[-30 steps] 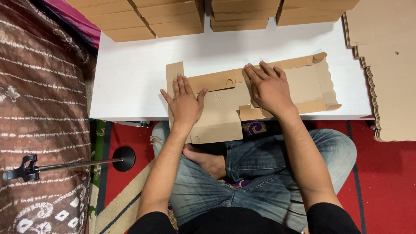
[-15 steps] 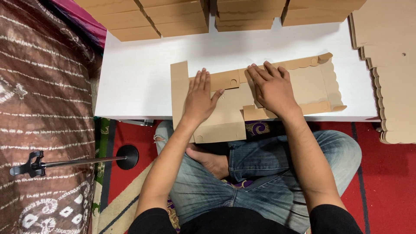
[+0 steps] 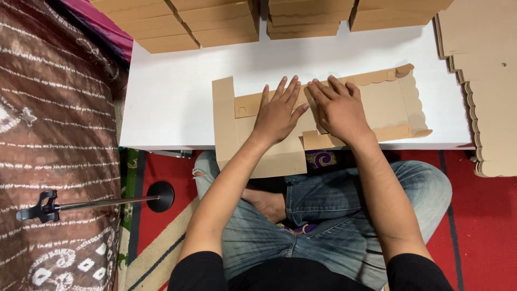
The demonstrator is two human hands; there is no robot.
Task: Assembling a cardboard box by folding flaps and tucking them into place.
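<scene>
Far left: a brown patterned cloth (image 3: 48, 134) and, near it on the red carpet (image 3: 463, 161), a black stand with a round base (image 3: 160, 196). On the white desk (image 3: 172, 108), a flat die-cut cardboard box blank (image 3: 258, 156), brown, lying across the near edge with its left panel hanging off toward the lap. Left hand (image 3: 278, 112) pressed flat on the middle of the blank, fingers spread, palm down, nothing clasped. Just to its right, touching at the fingertips, right hand (image 3: 339, 110) likewise flat and spread over the folded centre panel, no grip closed around anything. Probably light and thin, stiff along the panels yet ready to bend at the scored creases; matt surface, unlikely to slip; scalloped far-right edge (image 3: 414, 91) and small tabs likely to crumple or tear if pulled hard. Best taken at the broad panels beside a crease rather than by the tabs. Farther back, rows of folded brown boxes (image 3: 215, 21); at the right, a stack of flat cardboard blanks (image 3: 484, 81) with wavy edges.
</scene>
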